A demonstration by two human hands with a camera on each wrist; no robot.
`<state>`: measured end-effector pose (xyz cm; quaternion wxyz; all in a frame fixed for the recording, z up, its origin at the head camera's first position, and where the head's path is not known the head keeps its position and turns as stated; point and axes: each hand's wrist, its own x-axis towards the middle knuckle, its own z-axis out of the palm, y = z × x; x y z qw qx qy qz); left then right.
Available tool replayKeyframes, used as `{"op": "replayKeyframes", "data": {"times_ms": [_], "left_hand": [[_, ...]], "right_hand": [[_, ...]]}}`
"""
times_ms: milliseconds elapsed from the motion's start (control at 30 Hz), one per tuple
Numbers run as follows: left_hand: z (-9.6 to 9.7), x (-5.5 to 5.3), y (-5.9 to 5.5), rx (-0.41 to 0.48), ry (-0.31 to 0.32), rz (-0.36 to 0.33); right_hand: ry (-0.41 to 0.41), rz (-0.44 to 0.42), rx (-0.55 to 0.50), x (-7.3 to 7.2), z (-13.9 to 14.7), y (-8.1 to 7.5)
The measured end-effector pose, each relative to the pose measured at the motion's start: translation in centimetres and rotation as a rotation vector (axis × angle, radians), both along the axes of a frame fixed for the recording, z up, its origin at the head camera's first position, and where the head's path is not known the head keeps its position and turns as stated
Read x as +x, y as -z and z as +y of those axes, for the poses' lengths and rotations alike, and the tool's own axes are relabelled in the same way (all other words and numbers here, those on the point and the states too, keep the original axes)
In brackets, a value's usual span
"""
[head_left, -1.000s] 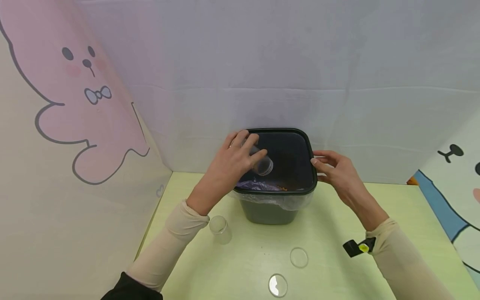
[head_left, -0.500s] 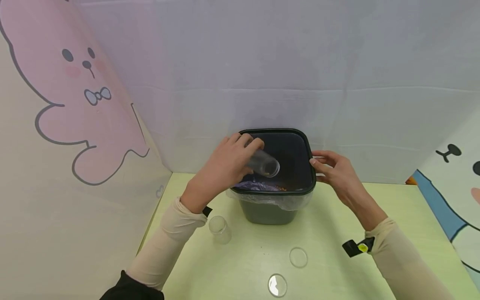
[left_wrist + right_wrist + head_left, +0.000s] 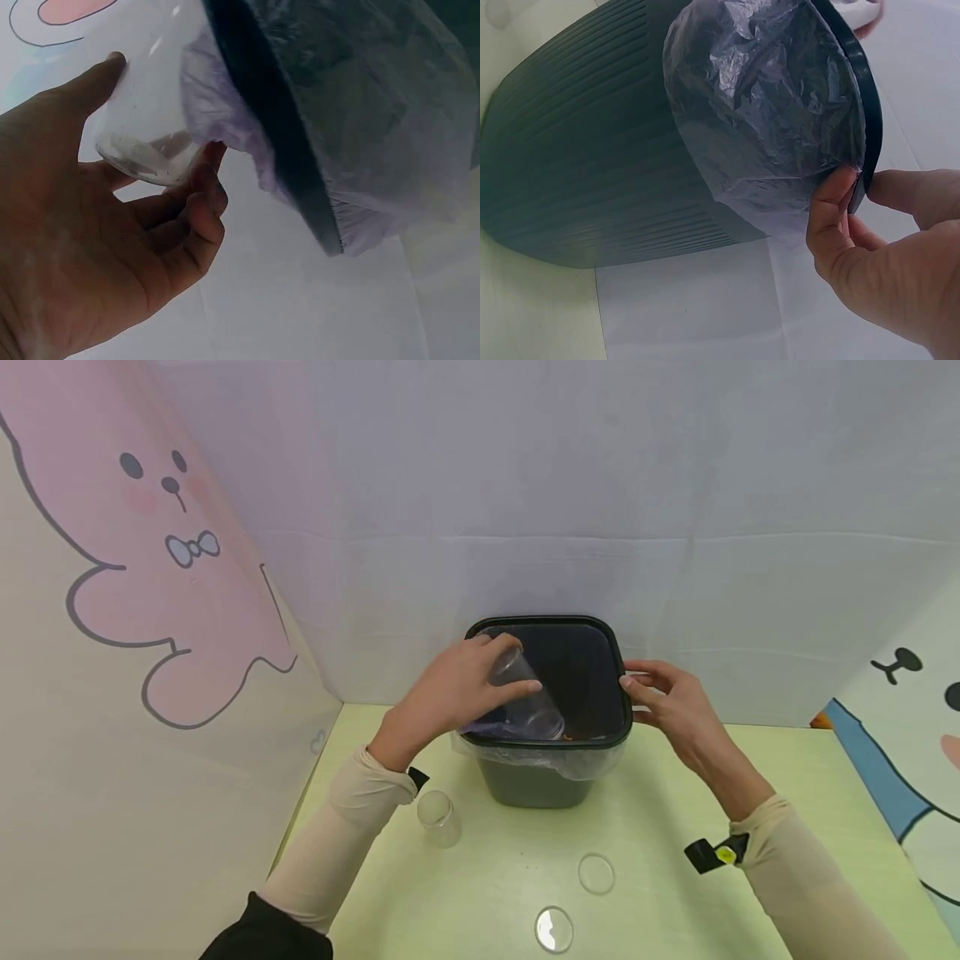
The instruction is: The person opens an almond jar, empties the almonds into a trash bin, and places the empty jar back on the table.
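Observation:
My left hand (image 3: 453, 689) grips a clear jar (image 3: 536, 710) by its base end, tipped mouth-down over the opening of a dark trash can (image 3: 536, 785). In the left wrist view, the thumb lies along one side of the jar (image 3: 146, 127) and the fingers curl round the other. My right hand (image 3: 682, 706) pinches the can's black rim on the right side, thumb on top and fingers beneath. A thin plastic liner bag (image 3: 757, 97) is folded over that rim. Inside the can, some purple plastic and small orange bits show; the bottom is hidden.
A second clear jar (image 3: 441, 820) stands on the pale yellow table (image 3: 660, 893), left of the can. Nearer the front lie a thin clear disc (image 3: 597, 874) and a shiny round lid (image 3: 553, 930). A white sheet wall (image 3: 750, 610) rises right behind the can.
The left hand has turned and tilted the jar further, its mouth dropping toward the can's front right. The right hand stays on the rim.

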<state>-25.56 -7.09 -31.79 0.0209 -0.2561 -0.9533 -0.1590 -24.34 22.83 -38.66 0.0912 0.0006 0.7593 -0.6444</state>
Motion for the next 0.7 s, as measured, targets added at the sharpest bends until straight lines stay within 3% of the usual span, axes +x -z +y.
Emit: {"op": "replayKeyframes", "data": {"times_ms": [133, 300, 567, 700], "left_hand": [[0.04, -0.05, 0.63, -0.025, -0.057, 0.026], [0.08, 0.08, 0.48, 0.028, -0.123, 0.098], [-0.28, 0.05, 0.31, 0.078, -0.143, 0.044], [-0.23, 0.07, 0.37, 0.08, -0.189, 0.093]], "right_hand": [[0.001, -0.001, -0.005, 0.02, -0.04, -0.06], [0.003, 0.007, 0.0, 0.08, 0.01, -0.15], [0.003, 0.006, -0.003, 0.17, -0.04, -0.22], [0.002, 0.005, 0.003, 0.23, -0.11, -0.21]]}}
